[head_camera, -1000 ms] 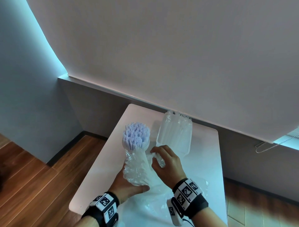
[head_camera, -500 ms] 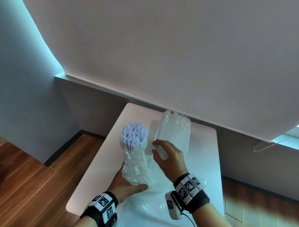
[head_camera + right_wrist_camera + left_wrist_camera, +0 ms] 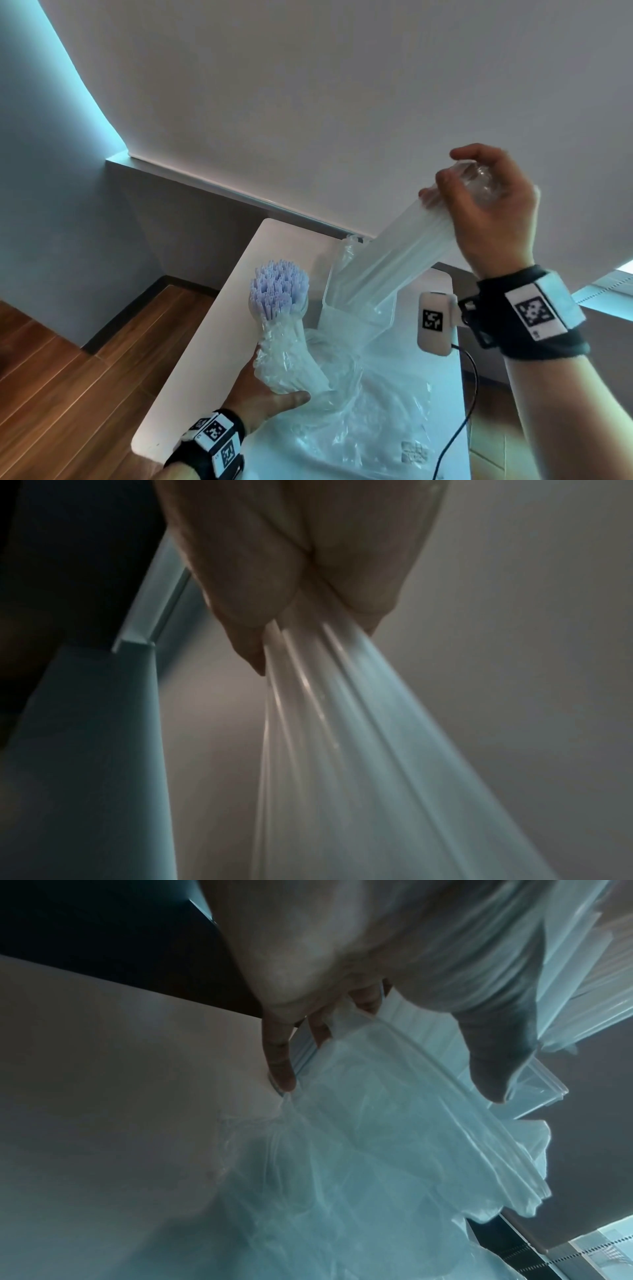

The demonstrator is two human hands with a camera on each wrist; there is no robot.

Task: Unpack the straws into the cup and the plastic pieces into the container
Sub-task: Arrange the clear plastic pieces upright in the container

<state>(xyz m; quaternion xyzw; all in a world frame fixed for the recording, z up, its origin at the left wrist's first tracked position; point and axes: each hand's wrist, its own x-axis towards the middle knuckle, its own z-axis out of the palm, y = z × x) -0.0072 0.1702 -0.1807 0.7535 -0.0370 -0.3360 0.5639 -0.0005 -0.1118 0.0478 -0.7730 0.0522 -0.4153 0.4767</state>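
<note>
At the near edge of the white counter, crumpled clear packaging lies spread out, with a faint printed patch toward its right corner. The left hand rests low on the counter's left side, fingers and thumb curled round the wrapped lower part of a bundle of straws. The bundle stands upright, its pale lilac open ends fanning out at the top, with clear wrap bunched round its lower half. From the left wrist view, the fingers reach down to the counter surface beside the folds of clear film; whether a cup sits under the bundle I cannot tell.

Just behind and to the right of the straws sits a clear container, its walls hard to pick out against the white top.

Higher and farther right, the right hand is raised well above the counter, its fingers closed round the upper end of a long clear plastic sleeve. The sleeve slants down to the left, and its lower end reaches into the container. The right wrist view shows the fingers pinching the gathered, ribbed plastic, which widens as it falls away. Black wristbands with square printed markers sit on both wrists, and a small white device with a dark cable hangs beside the right one.

Behind the counter runs a grey wall and a large white blind; wooden flooring shows at the left.
</note>
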